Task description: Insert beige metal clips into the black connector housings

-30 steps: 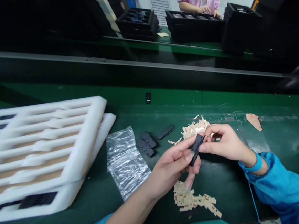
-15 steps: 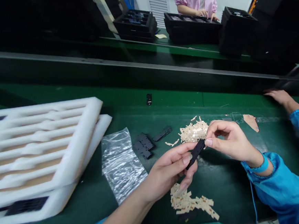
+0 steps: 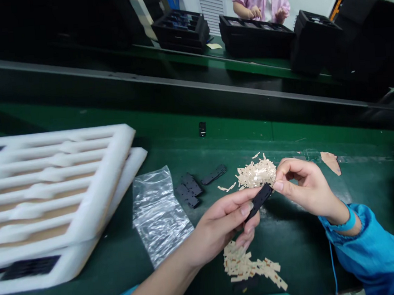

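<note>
The strip is raised over the desk, pinched between the left hand's thumb and fingers; the right hand's thumb and finger close narrowly at its 1 o'clock end, though I cannot tell whether they grip anything small. The thin hold could let the strip twist or slip if the right fingertips press off-centre. Dropped, it might scatter the chip pile at 12 o'clock or the tab pile at 6. A low left wrist could snag the bag at 9.
</note>
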Action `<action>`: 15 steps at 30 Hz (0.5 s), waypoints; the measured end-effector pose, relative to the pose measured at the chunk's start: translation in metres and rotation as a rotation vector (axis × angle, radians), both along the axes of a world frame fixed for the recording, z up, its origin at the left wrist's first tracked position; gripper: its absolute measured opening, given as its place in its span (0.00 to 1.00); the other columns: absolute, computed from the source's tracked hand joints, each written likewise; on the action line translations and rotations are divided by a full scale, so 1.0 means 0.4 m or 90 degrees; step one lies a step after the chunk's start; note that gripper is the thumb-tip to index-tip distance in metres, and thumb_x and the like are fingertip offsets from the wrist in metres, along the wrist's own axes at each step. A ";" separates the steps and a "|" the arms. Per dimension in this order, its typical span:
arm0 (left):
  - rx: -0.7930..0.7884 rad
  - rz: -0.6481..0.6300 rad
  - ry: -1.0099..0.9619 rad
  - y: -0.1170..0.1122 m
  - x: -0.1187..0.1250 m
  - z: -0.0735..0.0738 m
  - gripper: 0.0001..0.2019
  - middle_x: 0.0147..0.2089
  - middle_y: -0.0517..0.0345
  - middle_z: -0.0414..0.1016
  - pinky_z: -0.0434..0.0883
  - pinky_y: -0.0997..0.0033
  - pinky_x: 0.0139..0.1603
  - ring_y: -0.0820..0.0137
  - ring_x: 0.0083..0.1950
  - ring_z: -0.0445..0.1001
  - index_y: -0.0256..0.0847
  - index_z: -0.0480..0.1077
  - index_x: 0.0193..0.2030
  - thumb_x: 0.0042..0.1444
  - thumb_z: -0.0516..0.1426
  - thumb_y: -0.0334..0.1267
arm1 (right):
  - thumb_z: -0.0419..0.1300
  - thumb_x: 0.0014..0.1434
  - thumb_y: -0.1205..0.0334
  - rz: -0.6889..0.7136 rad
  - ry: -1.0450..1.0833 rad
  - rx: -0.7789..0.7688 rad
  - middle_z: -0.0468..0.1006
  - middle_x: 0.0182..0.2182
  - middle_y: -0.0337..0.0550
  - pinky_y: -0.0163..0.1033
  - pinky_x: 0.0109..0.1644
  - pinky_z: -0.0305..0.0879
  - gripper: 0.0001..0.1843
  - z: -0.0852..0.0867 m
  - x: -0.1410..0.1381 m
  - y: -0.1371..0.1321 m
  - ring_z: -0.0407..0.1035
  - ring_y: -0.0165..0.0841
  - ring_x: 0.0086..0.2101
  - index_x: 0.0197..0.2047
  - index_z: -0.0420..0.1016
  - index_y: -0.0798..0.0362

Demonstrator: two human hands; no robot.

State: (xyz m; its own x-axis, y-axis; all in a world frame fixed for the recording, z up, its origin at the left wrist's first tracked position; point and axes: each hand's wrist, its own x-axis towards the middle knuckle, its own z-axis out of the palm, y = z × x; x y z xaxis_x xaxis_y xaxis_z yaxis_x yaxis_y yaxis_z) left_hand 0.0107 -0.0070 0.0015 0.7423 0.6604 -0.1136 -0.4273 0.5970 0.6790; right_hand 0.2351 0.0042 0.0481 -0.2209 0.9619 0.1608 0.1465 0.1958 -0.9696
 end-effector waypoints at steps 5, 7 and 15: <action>0.039 -0.019 0.018 0.000 -0.006 0.004 0.20 0.28 0.64 0.64 0.67 0.76 0.27 0.80 0.21 0.56 0.42 0.75 0.66 0.70 0.60 0.43 | 0.74 0.59 0.53 0.018 -0.006 -0.027 0.74 0.27 0.38 0.37 0.32 0.63 0.15 -0.006 -0.002 0.003 0.65 0.31 0.28 0.31 0.77 0.52; 0.058 -0.048 0.025 -0.002 -0.010 -0.002 0.20 0.27 0.64 0.63 0.66 0.75 0.27 0.79 0.22 0.58 0.41 0.75 0.65 0.70 0.60 0.44 | 0.74 0.58 0.51 0.011 -0.011 -0.062 0.72 0.28 0.37 0.36 0.31 0.63 0.16 -0.015 -0.003 0.007 0.64 0.30 0.28 0.32 0.76 0.52; 0.082 -0.057 0.117 0.008 -0.015 -0.003 0.20 0.27 0.65 0.59 0.56 0.76 0.24 0.76 0.24 0.54 0.37 0.76 0.62 0.70 0.58 0.46 | 0.79 0.50 0.47 0.168 -0.069 -0.079 0.74 0.34 0.41 0.35 0.32 0.66 0.21 -0.006 0.024 0.021 0.69 0.33 0.34 0.38 0.80 0.51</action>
State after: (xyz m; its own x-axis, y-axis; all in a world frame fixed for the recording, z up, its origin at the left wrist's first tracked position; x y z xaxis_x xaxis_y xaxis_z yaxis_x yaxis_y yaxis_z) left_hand 0.0048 -0.0036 0.0003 0.7737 0.6101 -0.1710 -0.2384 0.5304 0.8136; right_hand 0.2448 0.0128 0.0455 -0.4748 0.8801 0.0084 0.2099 0.1225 -0.9700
